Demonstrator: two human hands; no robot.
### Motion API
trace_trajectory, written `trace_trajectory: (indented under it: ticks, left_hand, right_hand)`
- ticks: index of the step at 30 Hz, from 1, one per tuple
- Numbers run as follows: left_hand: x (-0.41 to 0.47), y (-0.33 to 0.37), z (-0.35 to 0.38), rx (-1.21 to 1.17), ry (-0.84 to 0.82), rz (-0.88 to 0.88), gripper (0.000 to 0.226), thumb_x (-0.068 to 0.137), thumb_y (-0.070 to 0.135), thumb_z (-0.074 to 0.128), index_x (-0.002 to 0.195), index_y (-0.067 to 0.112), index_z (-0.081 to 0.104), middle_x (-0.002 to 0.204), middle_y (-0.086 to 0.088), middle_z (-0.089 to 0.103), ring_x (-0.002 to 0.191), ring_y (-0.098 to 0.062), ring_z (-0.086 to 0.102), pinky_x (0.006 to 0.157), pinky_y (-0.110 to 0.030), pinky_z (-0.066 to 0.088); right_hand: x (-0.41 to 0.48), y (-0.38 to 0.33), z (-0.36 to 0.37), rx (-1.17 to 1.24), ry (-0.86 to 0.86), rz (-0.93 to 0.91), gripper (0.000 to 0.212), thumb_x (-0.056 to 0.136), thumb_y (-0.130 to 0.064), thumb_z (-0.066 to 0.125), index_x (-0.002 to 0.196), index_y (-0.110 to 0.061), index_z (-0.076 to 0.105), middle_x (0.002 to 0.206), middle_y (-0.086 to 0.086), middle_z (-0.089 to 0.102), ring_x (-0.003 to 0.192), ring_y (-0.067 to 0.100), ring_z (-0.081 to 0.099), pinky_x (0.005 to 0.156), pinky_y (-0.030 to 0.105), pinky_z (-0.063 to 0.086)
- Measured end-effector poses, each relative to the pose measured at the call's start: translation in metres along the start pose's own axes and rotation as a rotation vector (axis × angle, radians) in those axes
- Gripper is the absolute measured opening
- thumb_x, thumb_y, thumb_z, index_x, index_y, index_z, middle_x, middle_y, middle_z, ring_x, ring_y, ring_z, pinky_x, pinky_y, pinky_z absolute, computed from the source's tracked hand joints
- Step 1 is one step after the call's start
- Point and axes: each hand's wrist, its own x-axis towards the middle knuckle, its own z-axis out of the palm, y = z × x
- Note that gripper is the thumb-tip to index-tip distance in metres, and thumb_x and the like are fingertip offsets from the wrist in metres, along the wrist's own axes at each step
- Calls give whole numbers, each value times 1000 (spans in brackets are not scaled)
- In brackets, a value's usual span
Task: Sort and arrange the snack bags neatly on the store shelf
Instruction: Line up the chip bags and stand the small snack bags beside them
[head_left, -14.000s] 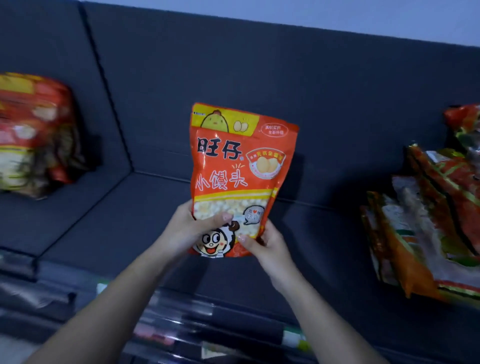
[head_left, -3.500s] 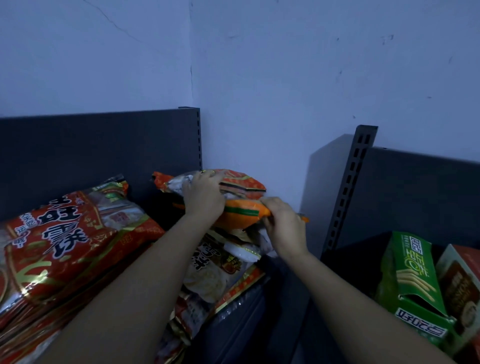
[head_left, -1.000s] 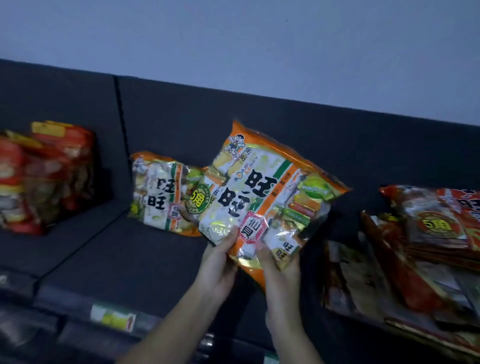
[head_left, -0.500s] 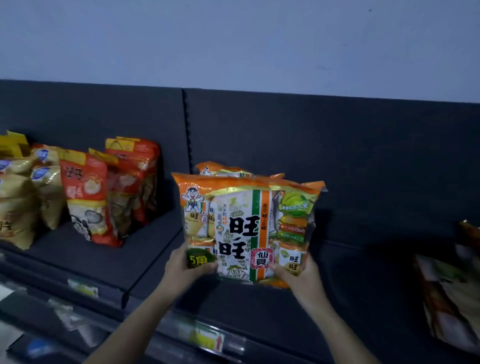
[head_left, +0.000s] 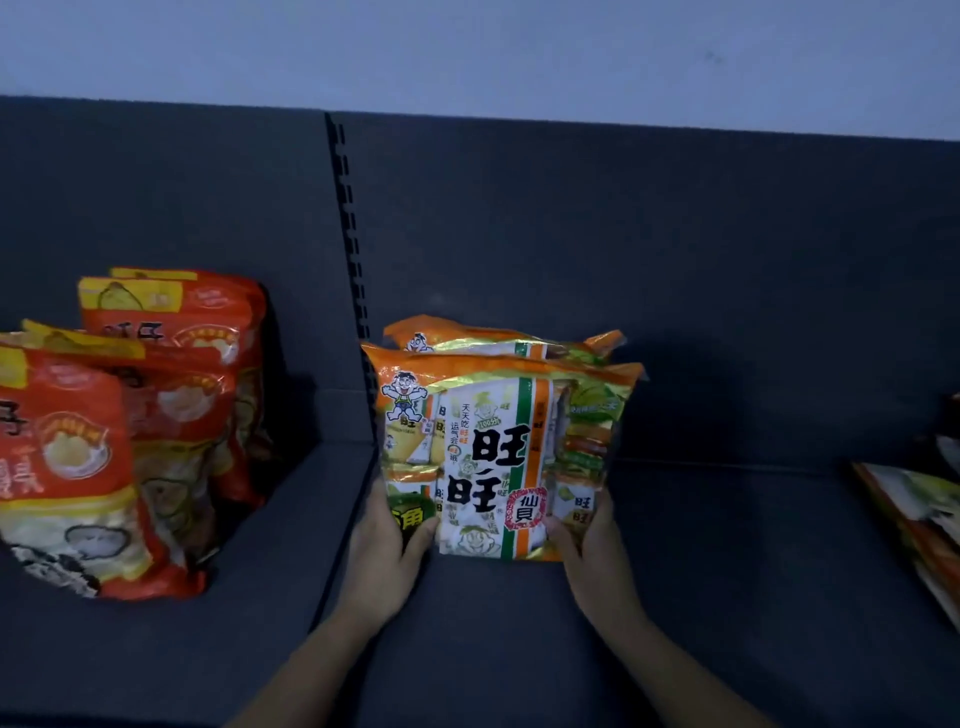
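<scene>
Head view: left hand (head_left: 387, 545) and right hand (head_left: 592, 545) grip the lower corners of a rice cracker bag (head_left: 498, 457), upright on the shelf (head_left: 701, 571) before its twin bag (head_left: 498, 335); seemingly the placing step, next squaring it and letting go

Dim light, pale blue-grey wall (head_left: 519, 52), dark grey shelf (head_left: 727, 582) with back panel (head_left: 675, 286), slotted upright (head_left: 351, 249) dividing it.

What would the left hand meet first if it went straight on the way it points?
The left hand grips the front cracker bag. Pushed on toward the shelf back, that bag likely meets the second bag behind it first; the gap between them is unclear.
</scene>
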Motion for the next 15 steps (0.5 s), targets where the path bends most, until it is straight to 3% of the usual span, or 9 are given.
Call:
trace_trajectory:
  ticks: [2,3,6,9,12,15]
  left_hand:
    - [0,-1,1,-4,16,-4,62,88,37,58,140,21,28,133,5,50,119,-15,50,100,-38,42]
    - [0,-1,1,0,20,-5,63,88,37,58,141,22,27,134,6,51,119,-15,50,100,-38,42]
    - [1,2,0,13,45,9,64,87,37,60,141,24,27,135,8,49,121,-15,49,103,-39,40]
    - [-4,6,0,63,115,-4,76,85,33,66,146,18,23,140,5,40,130,-18,38,108,-39,31]
    - [-20,25,-3,213,245,-1,92,83,52,58,148,3,14,155,-14,16,142,-27,15,115,-45,16]
    - [-35,68,-3,253,256,297,76,83,47,47,143,6,25,149,-13,24,138,-25,20,112,-37,16]
  right_hand:
    - [1,2,1,-22,26,6,93,73,-78,45,141,-17,29,121,-3,56,108,13,56,90,37,51]
    - [2,3,1,-32,33,3,89,74,-77,45,139,-18,31,120,-3,56,107,14,56,89,37,51]
    - [1,-1,1,-46,52,-31,53,86,-44,58,131,-26,35,116,-5,57,104,12,57,85,31,51]
    - [-3,-8,-2,-11,57,-70,46,88,-33,61,125,-36,34,116,-12,56,106,5,56,88,31,51]
    - [-12,-12,-11,0,56,-72,63,84,-34,66,136,-28,32,129,-9,48,118,6,49,98,38,46]
    - [-26,-13,-39,-150,-39,-37,89,83,-41,66,149,-17,11,152,1,23,138,16,26,114,35,26]
